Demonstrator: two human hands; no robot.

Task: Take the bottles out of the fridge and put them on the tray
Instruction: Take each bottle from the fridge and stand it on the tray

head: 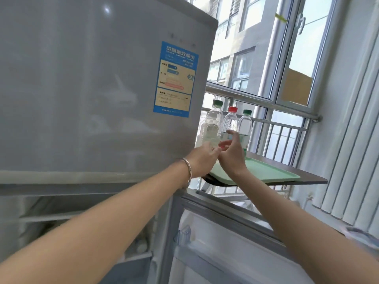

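A pale green tray lies on a dark shelf beside the fridge. Three clear bottles stand upright at its far left end: a green-capped bottle nearest the fridge, a red-capped bottle in the middle and a second green-capped bottle on the right. My left hand, with a bracelet at the wrist, is wrapped around the base of the nearest green-capped bottle. My right hand hovers right beside it with fingers spread, holding nothing, in front of the red-capped bottle.
The grey fridge fills the left, with a blue energy label. Its lower door hangs open below my arms, showing inner shelves. A window with a metal railing stands behind the tray. White vertical blinds hang on the right.
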